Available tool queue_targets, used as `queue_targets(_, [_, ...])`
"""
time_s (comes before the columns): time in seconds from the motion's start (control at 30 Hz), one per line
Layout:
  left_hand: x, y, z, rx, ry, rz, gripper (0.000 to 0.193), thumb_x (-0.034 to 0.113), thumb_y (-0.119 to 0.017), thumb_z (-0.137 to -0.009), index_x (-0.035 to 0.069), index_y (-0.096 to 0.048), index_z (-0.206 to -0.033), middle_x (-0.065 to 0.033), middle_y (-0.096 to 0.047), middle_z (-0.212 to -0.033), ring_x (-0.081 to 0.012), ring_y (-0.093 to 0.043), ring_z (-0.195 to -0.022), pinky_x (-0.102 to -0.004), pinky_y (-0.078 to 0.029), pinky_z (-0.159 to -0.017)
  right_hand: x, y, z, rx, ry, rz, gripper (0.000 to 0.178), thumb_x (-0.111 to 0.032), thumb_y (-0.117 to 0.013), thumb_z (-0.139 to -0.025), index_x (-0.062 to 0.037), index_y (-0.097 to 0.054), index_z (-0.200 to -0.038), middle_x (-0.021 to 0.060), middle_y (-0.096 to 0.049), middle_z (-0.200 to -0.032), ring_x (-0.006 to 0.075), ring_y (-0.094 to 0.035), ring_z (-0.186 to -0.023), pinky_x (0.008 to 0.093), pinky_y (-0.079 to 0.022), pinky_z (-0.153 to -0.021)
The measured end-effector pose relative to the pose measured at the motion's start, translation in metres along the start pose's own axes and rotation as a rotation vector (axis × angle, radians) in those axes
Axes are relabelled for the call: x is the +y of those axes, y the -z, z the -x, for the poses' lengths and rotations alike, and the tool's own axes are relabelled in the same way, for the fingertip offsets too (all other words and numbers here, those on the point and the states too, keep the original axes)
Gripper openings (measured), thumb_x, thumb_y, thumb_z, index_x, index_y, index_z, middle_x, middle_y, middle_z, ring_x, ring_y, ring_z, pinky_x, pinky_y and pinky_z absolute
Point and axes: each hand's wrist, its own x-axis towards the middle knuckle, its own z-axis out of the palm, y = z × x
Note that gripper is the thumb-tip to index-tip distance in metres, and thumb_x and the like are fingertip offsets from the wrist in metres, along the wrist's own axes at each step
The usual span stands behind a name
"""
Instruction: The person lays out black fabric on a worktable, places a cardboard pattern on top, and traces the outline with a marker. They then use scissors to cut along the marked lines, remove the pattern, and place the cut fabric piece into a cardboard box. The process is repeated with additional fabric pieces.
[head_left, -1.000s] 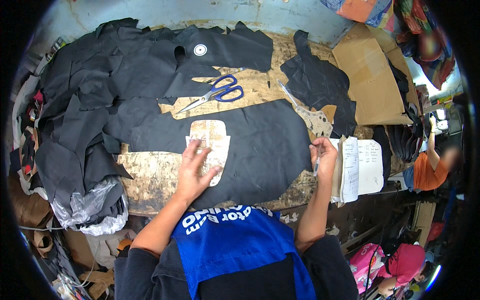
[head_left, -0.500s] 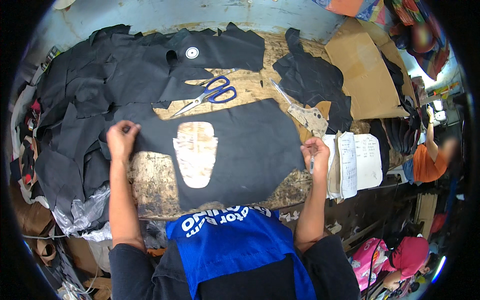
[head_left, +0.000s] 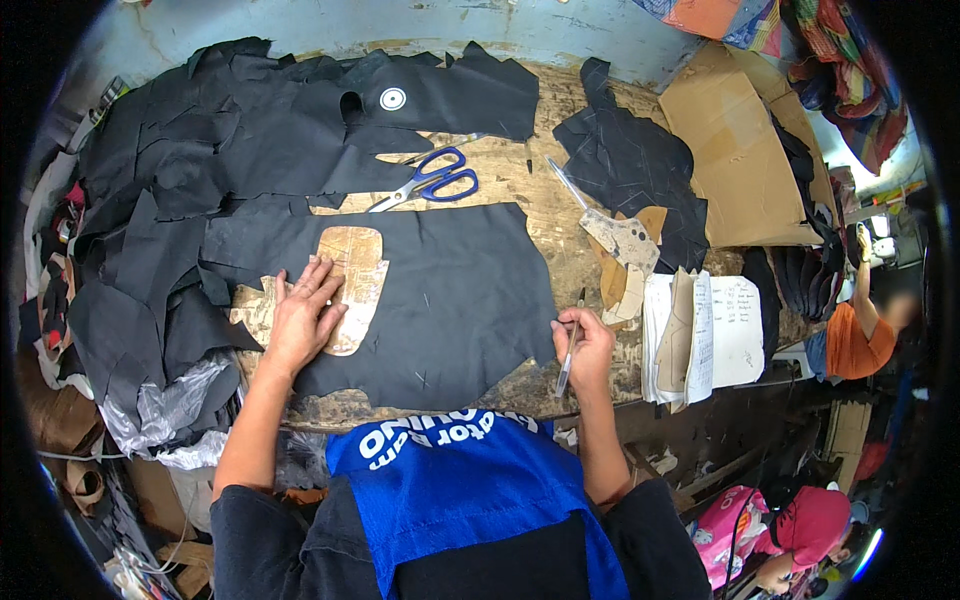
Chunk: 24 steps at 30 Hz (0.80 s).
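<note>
A wide piece of black leather lies flat across the table in front of me. On its left part rests a worn tan pattern piece, rounded at the ends. My left hand presses down on this pattern's left side, fingers stretched out and somewhat apart. By the leather's right edge, my right hand is closed round a slim pen, its lower end pointing toward me. Whether that hand touches the leather, I cannot tell.
Blue-handled scissors lie beyond the leather. Heaped black leather scraps cover the left side. Toward the right are cut black pieces, a speckled pattern, paper sheets and a cardboard box. A co-worker in orange is far right.
My left hand has come off the leather's far left corner and onto the pattern piece. Leather and pattern have shifted left. My right hand has moved left and nearer me with the pen.
</note>
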Motion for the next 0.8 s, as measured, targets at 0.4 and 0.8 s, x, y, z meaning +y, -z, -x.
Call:
queue_targets(0.4, [0.129, -0.071, -0.057, 0.284, -0.088, 0.211, 0.04, 0.032, -0.07, -0.074, 0.007, -0.065, -0.106, -0.0107, -0.058, -0.12, -0.0273, -0.05, -0.114, -0.0447, -0.032, -0.095, -0.002, -0.014, -0.012, -0.021, 0.243, 0.096, 0.013, 0.004, -0.059, -0.072, -0.0027, -0.062, -0.083, 0.0128, -0.066, -0.089, 0.0311, -0.061, -0.09, 0.0387, -0.047, -0.084])
queue_targets(0.8, [0.124, -0.067, -0.05, 0.265, -0.025, 0.291, 0.045, 0.035, -0.073, -0.071, 0.008, -0.065, -0.105, -0.0096, -0.058, -0.117, -0.0246, -0.048, -0.113, -0.0435, -0.031, -0.092, 0.018, -0.024, -0.022, -0.018, -0.089, -0.385, 0.01, -0.005, -0.05, -0.092, -0.0007, -0.056, -0.099, 0.0106, -0.066, -0.096, 0.0153, -0.06, -0.094, 0.0275, -0.044, -0.087])
